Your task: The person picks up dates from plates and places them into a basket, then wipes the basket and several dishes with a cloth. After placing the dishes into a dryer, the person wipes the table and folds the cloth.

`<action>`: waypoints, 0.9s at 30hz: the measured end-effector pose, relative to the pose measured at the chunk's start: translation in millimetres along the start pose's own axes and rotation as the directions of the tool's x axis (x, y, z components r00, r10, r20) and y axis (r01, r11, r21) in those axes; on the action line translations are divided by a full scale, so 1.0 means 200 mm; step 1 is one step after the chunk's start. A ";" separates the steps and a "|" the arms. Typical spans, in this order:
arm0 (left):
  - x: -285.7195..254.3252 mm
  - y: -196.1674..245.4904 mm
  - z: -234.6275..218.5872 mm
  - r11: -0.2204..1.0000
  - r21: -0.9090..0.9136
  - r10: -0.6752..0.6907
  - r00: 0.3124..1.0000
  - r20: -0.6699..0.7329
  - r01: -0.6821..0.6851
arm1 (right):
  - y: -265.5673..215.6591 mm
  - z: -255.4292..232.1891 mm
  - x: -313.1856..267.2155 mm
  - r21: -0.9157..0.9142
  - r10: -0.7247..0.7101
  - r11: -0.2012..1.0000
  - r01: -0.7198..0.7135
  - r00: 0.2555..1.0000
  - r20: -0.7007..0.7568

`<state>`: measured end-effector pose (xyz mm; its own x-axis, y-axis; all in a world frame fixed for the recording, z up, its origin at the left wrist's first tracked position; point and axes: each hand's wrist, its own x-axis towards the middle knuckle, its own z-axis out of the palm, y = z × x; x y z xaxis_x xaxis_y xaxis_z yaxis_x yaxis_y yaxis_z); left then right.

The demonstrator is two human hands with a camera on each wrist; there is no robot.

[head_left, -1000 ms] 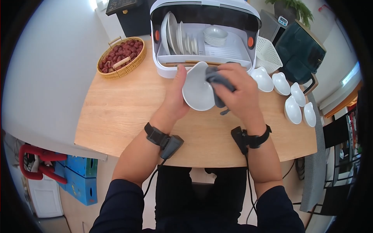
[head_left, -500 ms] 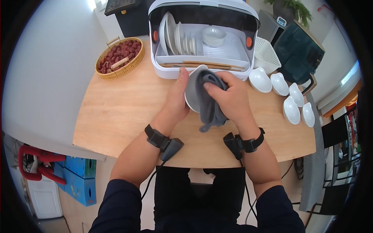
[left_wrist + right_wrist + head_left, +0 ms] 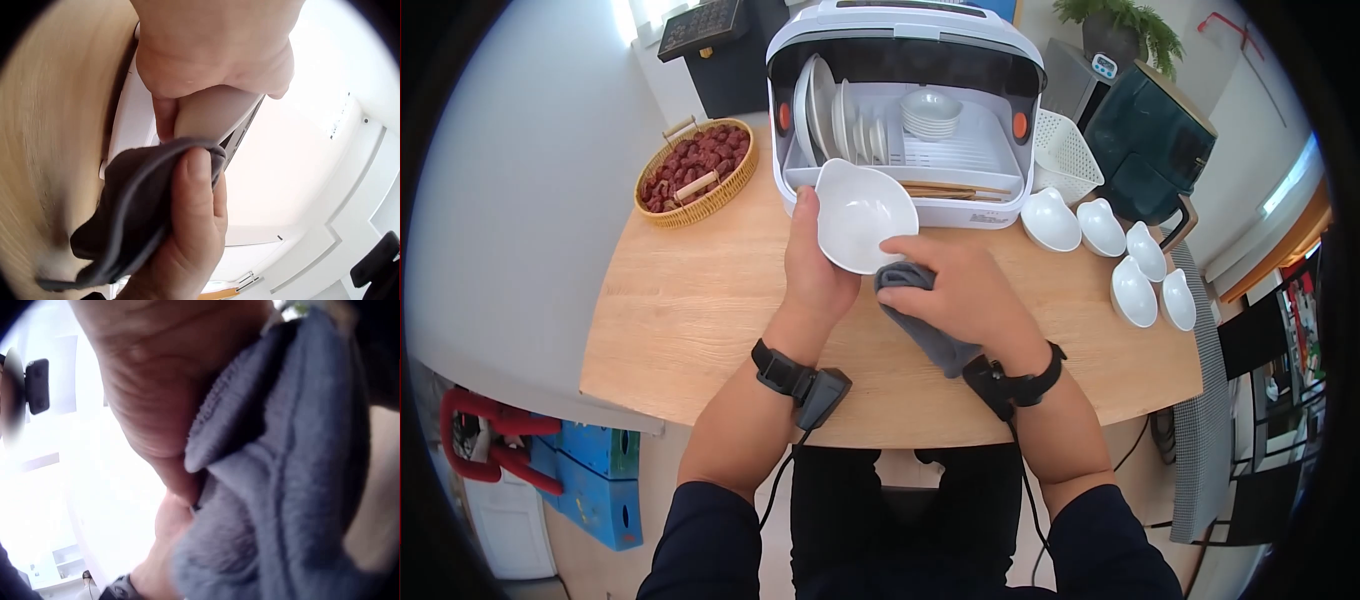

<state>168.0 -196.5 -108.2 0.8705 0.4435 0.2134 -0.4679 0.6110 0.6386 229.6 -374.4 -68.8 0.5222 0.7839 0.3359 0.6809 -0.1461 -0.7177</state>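
A white bowl (image 3: pixel 862 215) with a raised lip on its rim is tilted toward the head camera, its inside in full sight. My left hand (image 3: pixel 815 270) grips it from the left, thumb up along the side and fingers hidden behind. At the bowl's lower right edge my right hand (image 3: pixel 960 285) pinches a grey cloth (image 3: pixel 930 335) that hangs down toward the wrist. In the left wrist view the cloth (image 3: pixel 134 200) covers part of the bowl's edge, with the right thumb pressed on it. The cloth (image 3: pixel 281 469) fills much of the right wrist view.
Behind the bowl stands an open white dish box (image 3: pixel 1000 215) with plates, stacked small dishes and chopsticks. Several white bowls (image 3: pixel 1135 292) sit at the right, near a white basket (image 3: pixel 1065 160) and a dark green appliance (image 3: pixel 1150 145). A wicker basket (image 3: pixel 700 175) of dark red fruit stands left.
The bowl has turned to show its inside and moved slightly left. My right hand has drawn the cloth from across the bowl to its lower right edge. The head view has shifted a little.
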 end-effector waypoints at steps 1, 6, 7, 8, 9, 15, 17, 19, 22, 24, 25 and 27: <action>0.00 0.01 0.01 1.000 0.001 -0.001 1.000 0.005 0.001 | 0.01 0.04 0.00 -0.100 -0.062 0.993 0.056 0.997 -0.055; -0.01 0.04 0.03 0.993 -0.077 -0.088 0.995 0.055 0.092 | 0.02 0.07 0.02 -0.039 -0.048 0.998 0.043 0.985 -0.164; -0.01 0.03 0.03 0.993 -0.081 -0.087 0.994 0.060 0.091 | 0.03 0.07 0.01 -0.011 -0.076 0.997 0.075 0.970 -0.230; -0.01 0.03 0.02 0.991 -0.069 -0.112 0.990 0.084 0.118 | 0.03 0.05 0.02 -0.017 -0.076 0.997 0.074 0.970 -0.233; 0.00 0.03 0.01 0.988 -0.055 -0.137 0.985 0.109 0.143 | 0.04 0.02 0.03 -0.045 -0.052 0.998 0.041 0.954 -0.294; 0.03 0.03 -0.09 0.975 0.105 -0.191 0.980 -0.057 0.196 | 0.13 -0.26 0.25 -0.224 0.123 0.942 -0.249 0.880 -0.458; 0.03 0.02 -0.09 0.970 0.107 -0.214 0.975 -0.054 0.218 | 0.17 -0.34 0.35 -0.458 0.200 0.787 -0.415 0.872 -0.447; 0.03 0.02 -0.09 0.968 0.090 -0.231 0.971 -0.053 0.235 | 0.19 -0.37 0.44 -0.540 0.224 0.717 -0.441 0.879 -0.421; 0.04 0.01 -0.12 0.969 0.066 -0.235 0.972 -0.028 0.237 | 0.26 -0.38 0.54 -0.645 0.282 0.610 -0.460 0.887 -0.365; 0.04 0.02 -0.12 0.970 0.058 -0.234 0.972 -0.027 0.235 | 0.29 -0.37 0.58 -0.677 0.314 0.577 -0.457 0.889 -0.333; 0.04 0.02 -0.11 0.970 0.055 -0.234 0.972 -0.024 0.235 | 0.30 -0.37 0.59 -0.689 0.325 0.561 -0.458 0.888 -0.326; 0.04 0.02 -0.11 0.971 0.050 -0.235 0.972 -0.015 0.236 | 0.32 -0.36 0.62 -0.704 0.337 0.543 -0.458 0.887 -0.317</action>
<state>169.5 -176.5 -121.0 0.9538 0.2968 0.0465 -0.2414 0.6649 0.7069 374.6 -330.1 -30.0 0.8551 0.4544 0.2498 0.4920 -0.8631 -0.1139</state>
